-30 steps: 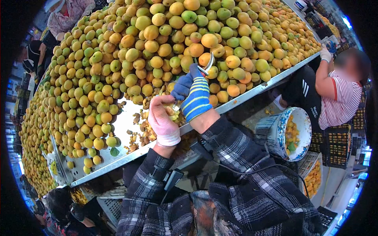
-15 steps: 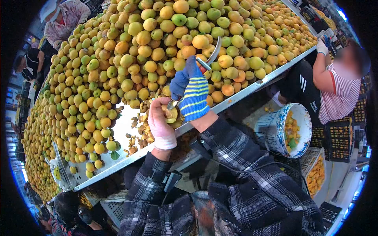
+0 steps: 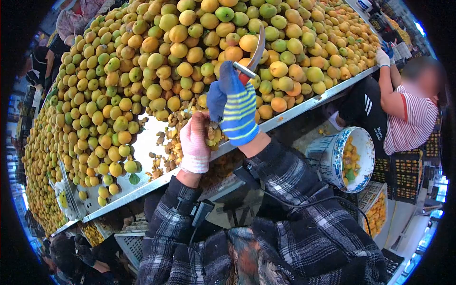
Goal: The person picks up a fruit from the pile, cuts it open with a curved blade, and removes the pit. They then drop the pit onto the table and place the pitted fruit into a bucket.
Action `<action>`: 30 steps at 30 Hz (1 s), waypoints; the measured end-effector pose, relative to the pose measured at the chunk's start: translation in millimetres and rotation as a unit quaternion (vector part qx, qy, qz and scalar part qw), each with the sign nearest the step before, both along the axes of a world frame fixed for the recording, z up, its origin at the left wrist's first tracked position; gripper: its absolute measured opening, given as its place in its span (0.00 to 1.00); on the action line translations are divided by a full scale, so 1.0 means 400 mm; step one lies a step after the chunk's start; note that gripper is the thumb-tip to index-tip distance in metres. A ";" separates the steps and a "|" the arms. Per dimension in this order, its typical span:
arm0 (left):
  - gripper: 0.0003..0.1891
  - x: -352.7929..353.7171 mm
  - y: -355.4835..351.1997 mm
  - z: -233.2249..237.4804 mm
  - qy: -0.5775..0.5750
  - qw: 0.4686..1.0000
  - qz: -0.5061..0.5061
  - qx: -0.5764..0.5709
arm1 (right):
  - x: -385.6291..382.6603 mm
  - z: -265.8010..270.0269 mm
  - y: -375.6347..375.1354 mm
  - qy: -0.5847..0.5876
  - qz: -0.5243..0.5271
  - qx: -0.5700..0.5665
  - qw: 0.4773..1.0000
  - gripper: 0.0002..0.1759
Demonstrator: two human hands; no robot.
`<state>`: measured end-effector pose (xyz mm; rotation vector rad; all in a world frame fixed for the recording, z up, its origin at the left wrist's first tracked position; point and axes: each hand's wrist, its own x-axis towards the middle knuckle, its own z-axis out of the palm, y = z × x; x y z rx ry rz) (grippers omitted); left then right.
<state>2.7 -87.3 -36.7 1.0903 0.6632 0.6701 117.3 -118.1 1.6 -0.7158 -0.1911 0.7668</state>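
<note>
Your left hand [image 3: 194, 142] and right hand [image 3: 235, 109] meet over the near edge of the worktop [image 3: 294, 111], left beside right, with a fruit [image 3: 213, 135] gripped in the left. The knife [image 3: 256, 50] in your right hand points up over the heap [image 3: 190, 47], which fills the worktop behind. Pits [image 3: 168, 147] lie on the worktop by the near edge, left of your hands. Below that edge, to your right, stands a bucket [image 3: 332, 156] with a person [image 3: 408, 118] beyond it.

Shiny metal table [image 3: 304, 110], knit cloth gloves, glossy curved metal blade [image 3: 256, 51].
</note>
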 end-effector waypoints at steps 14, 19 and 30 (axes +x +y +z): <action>0.18 0.013 -0.018 -0.010 -0.090 0.987 0.064 -0.119 | -0.001 -0.018 0.017 0.214 0.082 0.016 0.973 0.31; 0.19 0.015 0.022 0.004 -0.073 0.989 0.071 -0.107 | 0.031 -0.006 0.025 0.145 0.072 0.030 0.986 0.30; 0.21 -0.040 0.129 -0.074 -0.063 0.977 0.036 -0.199 | -0.040 -0.023 -0.032 -0.717 0.167 -0.227 0.637 0.20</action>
